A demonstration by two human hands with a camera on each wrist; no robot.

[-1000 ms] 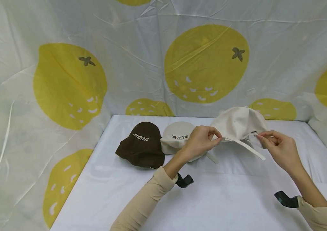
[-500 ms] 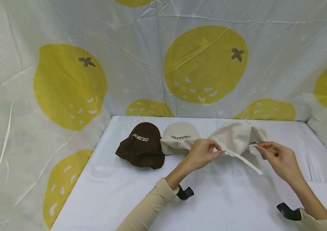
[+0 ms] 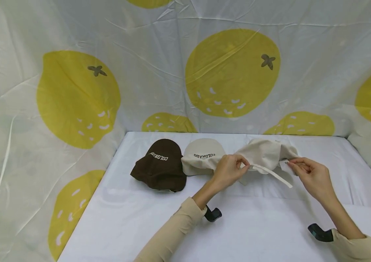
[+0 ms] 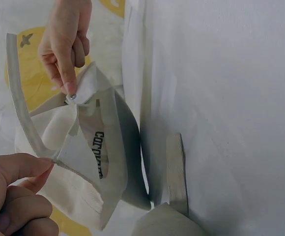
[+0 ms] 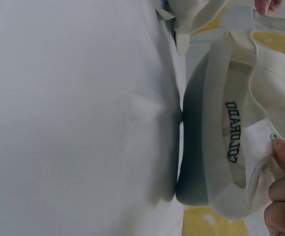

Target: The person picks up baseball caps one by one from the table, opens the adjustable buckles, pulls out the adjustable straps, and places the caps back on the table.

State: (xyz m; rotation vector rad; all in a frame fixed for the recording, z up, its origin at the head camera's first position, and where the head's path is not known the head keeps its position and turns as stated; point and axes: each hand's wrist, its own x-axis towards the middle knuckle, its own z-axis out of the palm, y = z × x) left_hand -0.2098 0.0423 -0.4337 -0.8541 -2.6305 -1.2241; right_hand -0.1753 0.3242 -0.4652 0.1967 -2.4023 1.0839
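A cream baseball cap (image 3: pixel 260 154) is held by the two edges of its back opening, close over the table. My left hand (image 3: pixel 229 169) pinches one edge at the base of a long loose strap (image 4: pixel 19 93). With thumb and fingers, my right hand (image 3: pixel 313 178) pinches the opposite edge beside a small metal fastener (image 5: pixel 273 137). Dark lettering (image 5: pixel 231 132) shows inside the cap in the right wrist view. Left of the held cap lie a beige cap (image 3: pixel 203 154) and a dark brown cap (image 3: pixel 162 171), both lettered COLORADO. My left hand partly overlaps the beige one.
White cloth covers the table (image 3: pixel 254 233). Behind it hangs a pale curtain (image 3: pixel 154 72) printed with large yellow lemons, which also runs along the left side. Black wrist devices (image 3: pixel 321 233) sit at both sleeves.
The cream cap has come down from a higher position, with both hands still on it. Over the last half second the hands shifted slightly up in view, the right one also leftward.
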